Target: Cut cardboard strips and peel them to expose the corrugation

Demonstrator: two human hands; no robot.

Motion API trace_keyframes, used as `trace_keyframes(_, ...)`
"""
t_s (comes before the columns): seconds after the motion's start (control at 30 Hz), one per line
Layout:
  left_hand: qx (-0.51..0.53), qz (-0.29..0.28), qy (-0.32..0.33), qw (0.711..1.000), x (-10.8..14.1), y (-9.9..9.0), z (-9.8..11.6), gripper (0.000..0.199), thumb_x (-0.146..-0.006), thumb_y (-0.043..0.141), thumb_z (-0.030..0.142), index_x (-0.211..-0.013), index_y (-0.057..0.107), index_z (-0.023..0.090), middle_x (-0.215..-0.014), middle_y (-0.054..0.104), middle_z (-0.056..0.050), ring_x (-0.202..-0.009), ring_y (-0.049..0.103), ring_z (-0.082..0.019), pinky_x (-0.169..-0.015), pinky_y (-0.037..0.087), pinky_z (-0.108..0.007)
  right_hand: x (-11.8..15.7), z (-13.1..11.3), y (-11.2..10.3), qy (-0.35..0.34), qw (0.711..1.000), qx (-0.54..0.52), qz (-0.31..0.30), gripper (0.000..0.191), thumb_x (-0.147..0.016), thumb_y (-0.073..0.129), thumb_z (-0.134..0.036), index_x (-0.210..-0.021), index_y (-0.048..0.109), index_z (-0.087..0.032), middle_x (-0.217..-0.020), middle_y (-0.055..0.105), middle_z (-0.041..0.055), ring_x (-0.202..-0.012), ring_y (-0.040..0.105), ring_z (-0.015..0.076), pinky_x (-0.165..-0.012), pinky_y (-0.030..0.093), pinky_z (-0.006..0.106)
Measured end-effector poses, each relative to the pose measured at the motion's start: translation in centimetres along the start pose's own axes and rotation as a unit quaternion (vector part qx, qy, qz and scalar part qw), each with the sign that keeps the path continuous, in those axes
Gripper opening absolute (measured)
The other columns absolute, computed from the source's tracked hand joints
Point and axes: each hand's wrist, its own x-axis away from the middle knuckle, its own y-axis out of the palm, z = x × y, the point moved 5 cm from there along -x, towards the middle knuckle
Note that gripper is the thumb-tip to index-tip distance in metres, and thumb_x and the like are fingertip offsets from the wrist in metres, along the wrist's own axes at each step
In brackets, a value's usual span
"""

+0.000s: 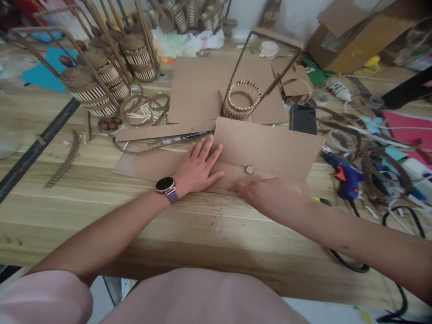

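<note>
A cardboard sheet point(270, 144) lay on the table point(236, 234), near the middle. Behind it stood an open basket point(240, 108), with a larger board point(195, 85) reaching out behind and to the left of the basket. A phone point(303, 120) lay right of the basket, and a glue gun point(350, 176) lay right of the sheet. A pen point(185, 137) lay to the sheet's left. Farther back on the left stood several lidded baskets point(91, 92), with hoops point(135, 108) between them and the larger board. Plastic bags point(199, 41) lay behind that board, and a box point(351, 51) stood at the back right.
</note>
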Motion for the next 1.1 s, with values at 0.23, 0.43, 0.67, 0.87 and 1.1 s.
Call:
trace_keyframes(0.23,0.001,-0.006,0.001,1.0,0.0,0.0,0.0,0.079,-0.098,0.047,0.056,-0.159,0.023,0.012,-0.167,0.008,-0.022,-0.153,0.014,-0.041,-0.122,0.014,-0.057,3.1,3.5,2.6,0.019,0.999,0.015,0.028,0.04,-0.086,0.042,0.0,-0.11,0.064,-0.023,-0.074,0.072,0.0066,-0.059,0.065,0.0204,-0.048,0.028,0.028)
trace_keyframes(0.43,-0.005,0.002,0.008,1.0,0.0,0.0,-0.1,0.077,-0.099,0.046,0.054,-0.159,0.023,0.011,-0.166,0.006,-0.024,-0.153,0.014,-0.041,-0.121,0.015,-0.059,5.8,6.0,4.7,0.036,0.999,0.041,0.0,0.04,-0.091,0.041,-0.002,-0.118,0.062,-0.023,-0.076,0.07,0.0065,-0.059,0.064,0.0183,-0.048,0.02,0.03)
trace_keyframes(0.67,-0.023,-0.003,0.006,1.0,0.1,-0.1,0.0,0.077,-0.099,0.046,0.053,-0.158,0.024,0.01,-0.166,0.009,-0.025,-0.152,0.015,-0.042,-0.121,0.017,-0.059,8.0,8.7,6.9,0.05,0.998,0.032,-0.029,0.043,-0.09,0.041,-0.004,-0.124,0.061,-0.023,-0.077,0.071,0.0055,-0.062,0.066,0.0197,-0.05,0.02,0.03)
trace_keyframes(0.87,-0.027,-0.007,0.005,1.0,0.1,-0.3,0.0,0.076,-0.1,0.042,0.053,-0.158,0.023,0.009,-0.166,0.008,-0.026,-0.152,0.016,-0.041,-0.121,0.017,-0.059,9.9,12.2,9.8,0.068,0.998,0.002,0.003,0.052,-0.09,0.037,-0.005,-0.13,0.06,-0.03,-0.08,0.07,0.0056,-0.058,0.062,0.0186,-0.048,0.019,0.03)
trace_keyframes(1.1,-0.029,-0.013,-0.002,0.999,0.0,-0.2,0.0,0.076,-0.1,0.041,0.054,-0.158,0.024,0.009,-0.166,0.007,-0.025,-0.152,0.016,-0.042,-0.121,0.017,-0.058,11.6,14.5,12.0,0.113,0.989,-0.067,0.064,0.025,-0.092,0.045,-0.018,-0.09,0.068,-0.029,-0.07,0.066,0.0034,-0.053,0.057,0.0171,-0.049,0.024,0.03)
